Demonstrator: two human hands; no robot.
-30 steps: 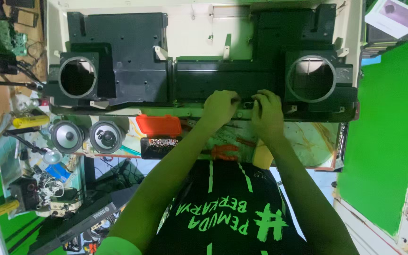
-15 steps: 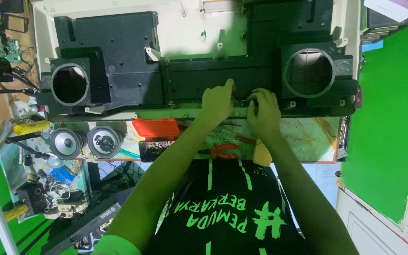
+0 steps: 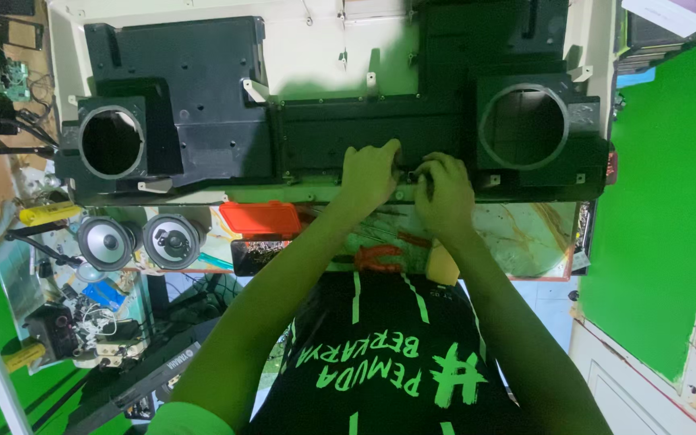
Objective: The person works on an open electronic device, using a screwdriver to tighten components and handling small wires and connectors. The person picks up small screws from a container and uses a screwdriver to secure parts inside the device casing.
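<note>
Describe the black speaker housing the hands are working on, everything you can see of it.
The housing is a wide black moulded shell, plastic by its look, lying flat inside a cream cabinet panel. Each end has an empty round speaker hole, left and right. A long recessed bar joins the two. Small screw holes dot its faces. The left hand and right hand both rest on its near middle edge.
</note>
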